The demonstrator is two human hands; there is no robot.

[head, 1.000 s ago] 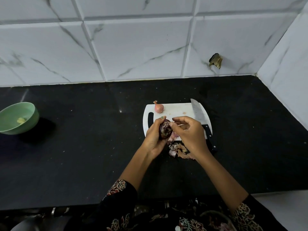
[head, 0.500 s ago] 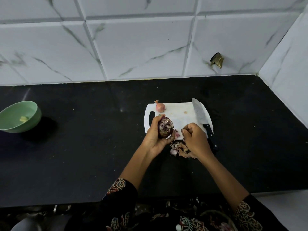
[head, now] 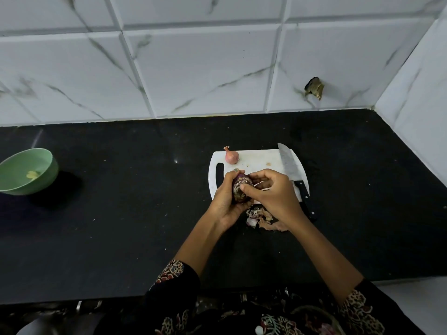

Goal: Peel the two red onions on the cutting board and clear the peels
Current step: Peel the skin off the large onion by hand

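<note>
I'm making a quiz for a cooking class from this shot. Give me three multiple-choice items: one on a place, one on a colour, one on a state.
1. Where does the knife lie?
A. in the bowl
B. on the cutting board's right side
C. in a hand

2. What colour is the bowl?
A. green
B. red
C. black

3. The small onion on the cutting board is:
A. sliced
B. held
C. whole, untouched

Answers: B, its blade rests on the board's right edge. A, pale green at far left. C, it sits alone; the left hand holds the other onion.
</note>
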